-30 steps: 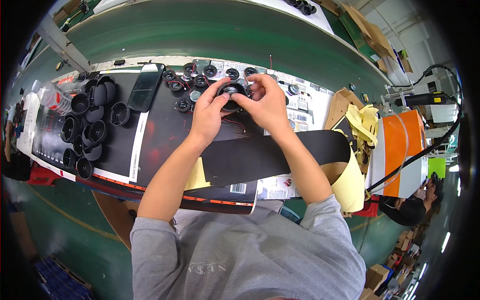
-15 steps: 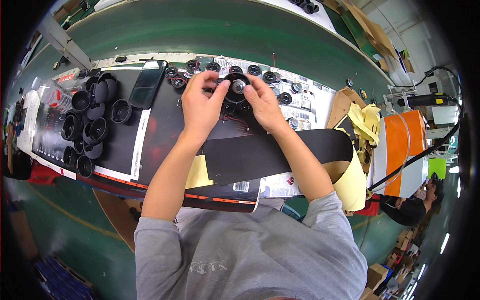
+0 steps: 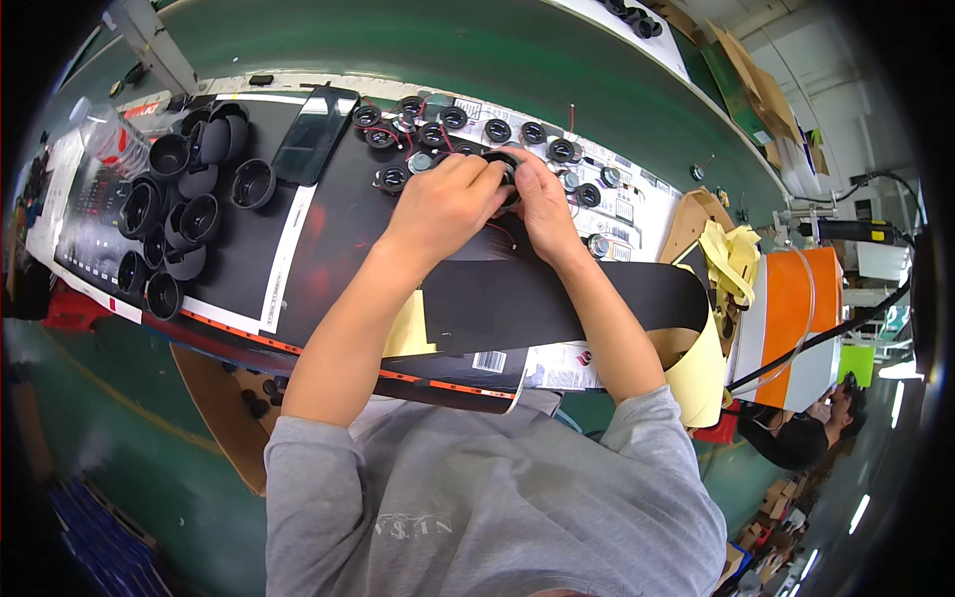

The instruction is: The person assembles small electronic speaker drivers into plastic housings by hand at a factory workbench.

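Both my hands are together over the far middle of the bench, around a round black cup-shaped housing [image 3: 509, 169]. My right hand [image 3: 543, 207] grips its right side, thumb along the rim. My left hand [image 3: 445, 204] is closed at its left side, fingertips at the cup's opening; the back of this hand hides most of the cup and what is in it. Small black-rimmed round speakers [image 3: 497, 130] with thin red wires lie around and beyond my hands. Nearer to me, a black sheet strip with yellow backing [image 3: 517, 308] runs below my wrists.
Several black cups [image 3: 254, 184] cluster at the left, beside a dark smartphone [image 3: 314, 136] and a clear plastic bottle [image 3: 111, 139]. Peeled yellow backing strips [image 3: 731, 254] lie at the right, near an orange-and-white box [image 3: 796, 308]. A person [image 3: 811, 433] is at the far right.
My left hand has turned over, its back now covering the cup and the silvery round part seen inside it before. The right hand still grips the cup. The whole view has shifted slightly.
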